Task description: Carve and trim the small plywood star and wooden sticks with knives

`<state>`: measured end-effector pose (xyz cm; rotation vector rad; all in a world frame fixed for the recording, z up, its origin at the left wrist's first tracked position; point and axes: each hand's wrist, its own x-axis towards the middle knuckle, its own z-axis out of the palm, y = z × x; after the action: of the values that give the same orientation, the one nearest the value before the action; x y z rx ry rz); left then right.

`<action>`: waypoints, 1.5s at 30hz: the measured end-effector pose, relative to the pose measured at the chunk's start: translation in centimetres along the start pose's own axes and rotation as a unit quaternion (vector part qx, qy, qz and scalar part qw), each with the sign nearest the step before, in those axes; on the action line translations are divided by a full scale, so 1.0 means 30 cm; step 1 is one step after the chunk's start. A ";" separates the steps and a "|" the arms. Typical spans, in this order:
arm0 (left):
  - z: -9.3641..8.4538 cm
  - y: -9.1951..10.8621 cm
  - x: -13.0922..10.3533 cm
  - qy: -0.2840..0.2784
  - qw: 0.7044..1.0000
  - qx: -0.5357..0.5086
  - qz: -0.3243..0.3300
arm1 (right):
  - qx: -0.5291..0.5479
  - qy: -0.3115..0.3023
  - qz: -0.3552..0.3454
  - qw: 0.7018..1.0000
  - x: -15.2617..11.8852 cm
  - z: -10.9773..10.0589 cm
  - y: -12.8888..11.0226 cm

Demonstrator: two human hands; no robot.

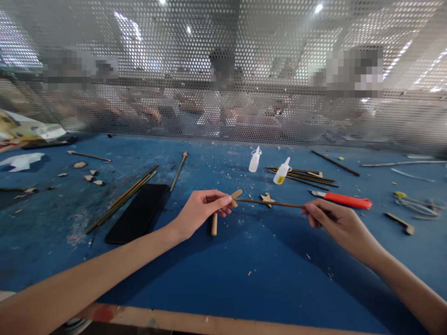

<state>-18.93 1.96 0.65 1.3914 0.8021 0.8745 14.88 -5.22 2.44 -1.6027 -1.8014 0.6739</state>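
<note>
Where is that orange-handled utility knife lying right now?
The orange-handled utility knife lies on the blue worktable, right of centre, just beyond the right hand and near two small white glue bottles.

You have nothing legible in front of you here. The two small glue bottles (254, 159) carry no wording you can make out; the one on the right (281, 171) has a yellow label, but its print is too small to read. The orange utility knife (344, 200) and the black slab (138, 212) show you no brand, number or sign.
</note>
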 end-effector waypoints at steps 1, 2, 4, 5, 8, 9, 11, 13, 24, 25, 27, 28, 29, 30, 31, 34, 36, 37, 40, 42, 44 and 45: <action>0.000 0.000 0.001 -0.001 1.000 0.000 0.001 | -0.004 0.001 -0.002 1.000 0.001 0.000 0.003; 0.000 0.000 0.002 -0.001 1.000 0.000 0.002 | -0.007 0.003 -0.005 1.000 0.002 0.001 0.005; 0.001 0.000 0.003 0.000 1.000 0.001 0.001 | -0.012 0.007 -0.009 1.000 0.003 0.005 0.005; 0.001 0.000 0.002 0.001 1.000 0.000 -0.002 | -0.013 0.007 -0.009 1.000 0.003 0.008 0.004; 0.001 -0.001 0.000 0.007 1.000 -0.008 -0.012 | -0.008 0.002 -0.003 1.000 -0.002 0.018 -0.005; 0.000 -0.002 0.000 0.007 1.000 -0.011 -0.014 | -0.006 0.000 -0.002 1.000 -0.003 0.021 -0.007; -0.001 -0.004 0.000 0.003 1.000 -0.013 -0.016 | -0.005 -0.003 -0.003 1.000 -0.006 0.025 -0.010; -0.003 -0.005 0.001 -0.005 1.000 -0.012 -0.015 | -0.005 -0.007 -0.001 1.000 -0.006 0.028 -0.008; -0.004 -0.004 0.000 -0.014 1.000 -0.009 -0.024 | 0.010 -0.019 0.012 1.000 -0.007 0.032 0.015; -0.003 -0.003 0.000 -0.015 1.000 -0.006 -0.027 | 0.011 -0.017 0.011 1.000 -0.008 0.031 0.010; -0.002 0.000 -0.001 -0.015 0.999 -0.001 -0.031 | 0.014 -0.015 0.009 1.000 -0.010 0.030 -0.003; -0.002 0.000 -0.001 -0.016 0.999 0.001 -0.032 | 0.015 -0.015 0.008 1.000 -0.011 0.030 -0.011; -0.001 0.000 -0.001 -0.017 0.999 0.002 -0.031 | 0.016 -0.015 0.007 1.000 -0.013 0.030 -0.019; -0.001 0.000 -0.002 -0.017 0.999 0.003 -0.031 | 0.017 -0.014 0.006 1.000 -0.014 0.030 -0.027; 0.000 0.000 -0.002 -0.016 0.999 0.003 -0.031 | 0.018 -0.010 0.005 1.000 -0.015 0.031 -0.033; 0.003 0.002 -0.004 -0.014 0.999 0.008 -0.031 | 0.021 0.003 0.005 1.000 -0.015 0.032 -0.040; 0.005 0.005 -0.004 -0.012 0.999 0.010 -0.032 | 0.021 0.003 0.006 1.000 -0.011 0.032 -0.036; 0.007 0.007 -0.004 -0.011 0.999 0.009 -0.033 | 0.022 0.000 0.005 1.000 -0.008 0.031 -0.032; 0.010 0.010 -0.003 -0.003 0.999 -0.003 -0.040 | 0.037 -0.009 0.001 0.999 -0.002 0.023 -0.022; 0.010 0.011 -0.001 0.019 0.999 -0.017 -0.044 | 0.063 0.020 -0.001 0.998 -0.001 0.007 -0.018; 0.008 0.012 0.002 0.049 0.997 -0.039 -0.047 | 0.091 0.086 -0.001 0.992 0.001 -0.030 -0.013; 0.006 0.012 0.003 0.062 0.996 -0.053 -0.047 | 0.102 0.125 -0.002 0.987 0.005 -0.058 -0.008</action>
<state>-18.74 1.95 1.03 1.2069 0.8958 0.9240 15.99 -5.15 3.82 -1.4761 -1.5034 0.6039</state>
